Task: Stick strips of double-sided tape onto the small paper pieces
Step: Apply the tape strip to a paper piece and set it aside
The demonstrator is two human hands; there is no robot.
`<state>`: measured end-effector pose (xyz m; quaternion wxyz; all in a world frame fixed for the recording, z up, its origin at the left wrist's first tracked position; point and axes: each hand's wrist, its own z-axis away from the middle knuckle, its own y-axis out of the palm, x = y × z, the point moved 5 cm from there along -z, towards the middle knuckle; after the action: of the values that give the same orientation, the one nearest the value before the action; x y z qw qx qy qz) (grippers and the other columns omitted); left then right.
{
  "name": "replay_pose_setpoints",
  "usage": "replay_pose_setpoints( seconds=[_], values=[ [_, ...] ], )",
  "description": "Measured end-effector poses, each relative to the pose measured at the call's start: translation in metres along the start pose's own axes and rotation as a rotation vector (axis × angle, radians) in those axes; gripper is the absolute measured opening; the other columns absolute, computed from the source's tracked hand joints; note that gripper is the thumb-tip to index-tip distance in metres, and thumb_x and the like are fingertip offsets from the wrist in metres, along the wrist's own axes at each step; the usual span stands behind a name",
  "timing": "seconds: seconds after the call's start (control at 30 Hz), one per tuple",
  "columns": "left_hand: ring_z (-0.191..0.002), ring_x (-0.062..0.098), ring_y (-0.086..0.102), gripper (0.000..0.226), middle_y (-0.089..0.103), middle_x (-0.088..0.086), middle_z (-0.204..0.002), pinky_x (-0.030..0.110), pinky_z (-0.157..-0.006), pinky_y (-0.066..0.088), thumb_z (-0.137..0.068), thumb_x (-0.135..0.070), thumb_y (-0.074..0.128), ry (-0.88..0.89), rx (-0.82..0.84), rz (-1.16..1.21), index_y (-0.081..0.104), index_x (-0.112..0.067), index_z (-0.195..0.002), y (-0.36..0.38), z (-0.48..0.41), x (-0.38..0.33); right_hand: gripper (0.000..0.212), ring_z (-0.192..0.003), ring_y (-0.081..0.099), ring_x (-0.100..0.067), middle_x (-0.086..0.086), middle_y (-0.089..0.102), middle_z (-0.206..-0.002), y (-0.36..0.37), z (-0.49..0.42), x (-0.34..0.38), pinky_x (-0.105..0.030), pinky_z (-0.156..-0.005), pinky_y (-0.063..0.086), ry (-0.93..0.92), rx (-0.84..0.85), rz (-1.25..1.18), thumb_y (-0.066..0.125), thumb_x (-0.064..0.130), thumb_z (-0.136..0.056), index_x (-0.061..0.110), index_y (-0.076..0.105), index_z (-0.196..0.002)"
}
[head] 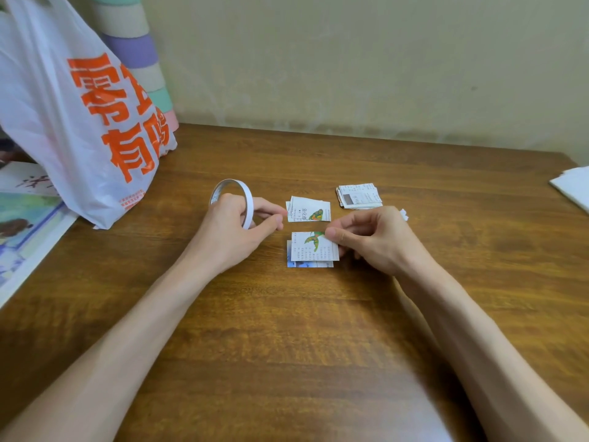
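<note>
Left hand (236, 231) grips the double-sided tape roll (247, 199); right hand (369, 240) pinches the top paper piece (310, 248) at its right edge.
The piece lies on a small pile on the table (318, 330), between the two hands; a second piece (307, 210) sits just beyond the left fingertips. No free tape end visible. Risk: held by one edge only, the piece may pivot, so the strip lands crooked or catches the pile beneath.
</note>
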<state>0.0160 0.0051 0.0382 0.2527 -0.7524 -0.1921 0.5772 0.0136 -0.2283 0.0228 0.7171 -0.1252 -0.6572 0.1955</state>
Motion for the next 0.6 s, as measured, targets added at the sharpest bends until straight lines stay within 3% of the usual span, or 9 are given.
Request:
replay_pose_setpoints(
  seconds=[0.13,0.3,0.43,0.6],
  values=[
    [-0.088,0.029,0.076,0.014,0.06,-0.034,-0.054,0.045,-0.089,0.06,-0.098,-0.022,0.073,0.009,0.002,-0.016,0.081,-0.024,-0.108,0.0014,-0.0007,0.0008,0.006,-0.061,0.068,-0.003,0.004,0.077,-0.067,0.0034,0.0005,0.0016,-0.016,-0.055,0.047,-0.009,0.018,0.036,0.08,0.023,-0.092,0.019,0.079,-0.088],
    [-0.085,0.017,0.076,0.014,0.061,-0.036,-0.056,0.029,-0.086,0.058,-0.098,-0.022,0.073,0.005,0.006,-0.03,0.081,-0.024,-0.109,0.0012,-0.0007,0.0019,0.007,-0.064,0.07,-0.007,0.001,0.078,-0.071,0.0081,0.0,0.0031,-0.022,-0.061,0.051,-0.014,0.025,0.071,0.08,0.023,-0.093,0.021,0.079,-0.086],
    [-0.084,0.016,0.075,0.015,0.059,-0.037,-0.055,0.028,-0.087,0.057,-0.097,-0.022,0.074,0.003,0.021,-0.048,0.081,-0.025,-0.11,0.0016,-0.0004,0.0022,0.006,-0.064,0.07,-0.007,-0.002,0.079,-0.073,0.0086,-0.0006,0.0039,-0.025,-0.065,0.054,-0.013,0.018,0.085,0.08,0.023,-0.092,0.019,0.08,-0.087],
    [-0.079,0.017,0.075,0.016,0.064,-0.03,-0.056,0.028,-0.084,0.057,-0.094,-0.02,0.077,0.016,0.044,-0.038,0.081,-0.026,-0.108,0.0032,0.0004,0.0013,0.007,-0.074,0.075,-0.023,0.0,0.078,-0.071,0.0088,-0.0032,0.0019,-0.041,-0.083,0.06,-0.032,-0.002,0.163,0.081,0.027,-0.092,0.024,0.08,-0.085]
  ],
)
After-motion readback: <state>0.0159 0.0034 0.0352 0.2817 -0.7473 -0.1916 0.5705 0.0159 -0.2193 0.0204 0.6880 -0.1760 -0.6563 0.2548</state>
